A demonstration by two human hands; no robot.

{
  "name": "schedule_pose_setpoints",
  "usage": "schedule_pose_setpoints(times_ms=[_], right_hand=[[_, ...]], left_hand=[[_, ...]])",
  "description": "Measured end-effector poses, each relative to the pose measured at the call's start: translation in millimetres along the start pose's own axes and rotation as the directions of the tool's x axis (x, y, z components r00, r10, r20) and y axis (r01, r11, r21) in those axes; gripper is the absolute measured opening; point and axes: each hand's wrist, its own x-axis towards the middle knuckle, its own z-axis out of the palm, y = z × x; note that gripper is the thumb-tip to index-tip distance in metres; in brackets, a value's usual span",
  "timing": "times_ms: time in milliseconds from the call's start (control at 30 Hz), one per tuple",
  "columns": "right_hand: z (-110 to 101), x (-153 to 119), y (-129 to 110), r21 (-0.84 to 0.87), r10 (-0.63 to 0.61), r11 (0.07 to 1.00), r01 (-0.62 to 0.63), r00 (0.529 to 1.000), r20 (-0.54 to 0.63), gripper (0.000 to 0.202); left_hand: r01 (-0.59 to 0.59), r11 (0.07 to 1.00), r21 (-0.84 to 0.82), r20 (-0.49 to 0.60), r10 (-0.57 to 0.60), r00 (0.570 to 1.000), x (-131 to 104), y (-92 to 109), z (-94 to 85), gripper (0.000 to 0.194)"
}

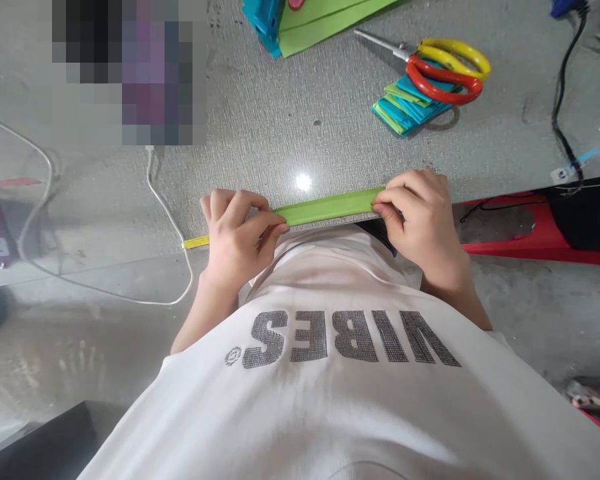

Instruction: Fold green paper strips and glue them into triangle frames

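Observation:
A narrow strip of green folded paper lies along the near edge of the table, stretched between my two hands. My left hand pinches its left end between thumb and fingers. At the other end, my right hand grips the strip with thumb and forefinger. Part of a yellow measuring strip shows at the table edge, just left of my left hand. Beyond my right hand rests a pile of small folded blue and green pieces, with scissors lying across it, their handles red and yellow.
Larger green sheets and a blue object lie at the far side. A white cable loops over the left table edge; a black cable runs down the right. A red chair stands close by on the right.

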Motion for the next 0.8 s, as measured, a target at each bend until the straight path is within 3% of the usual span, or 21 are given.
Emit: schedule_pose_setpoints(times_ms=[133, 233, 300, 500, 700, 800], right_hand=[[-7, -5, 10, 0.085, -0.071, 0.994, 0.070, 0.997, 0.011, 0.017], [-12, -8, 17, 0.103, -0.085, 0.991, 0.083, 0.996, 0.018, 0.016], [-12, -9, 18, 0.087, -0.076, 0.993, 0.075, 0.997, 0.016, 0.019], [-5, -8, 9, 0.004, -0.005, 1.000, 0.005, 1.000, -0.007, 0.021], [-2, 0, 0, -0.019, 0.122, 0.992, -0.122, 0.992, -0.008, 0.016], [-5, 2, 0, 0.015, 0.108, 0.994, -0.108, 0.994, 0.020, 0.011]], left_hand=[[-0.102, 0.995, 0.015, -0.020, 0.102, 0.995, -5, -4, 3.8, 0.032], [-0.190, 0.982, 0.016, -0.159, 0.190, 0.969, -3, 0, 5.4, 0.027], [-0.177, 0.984, -0.008, -0.200, 0.172, 0.964, -1, 3, 4.4, 0.023], [0.033, 0.999, 0.009, 0.003, -0.033, 0.999, 2, 1, -6.9, 0.021], [0.032, 0.999, -0.006, 0.017, -0.032, 0.999, 3, -8, -9.1, 0.013], [-0.002, 1.000, -0.007, -0.008, 0.002, 1.000, 0, -7, -6.2, 0.011]])
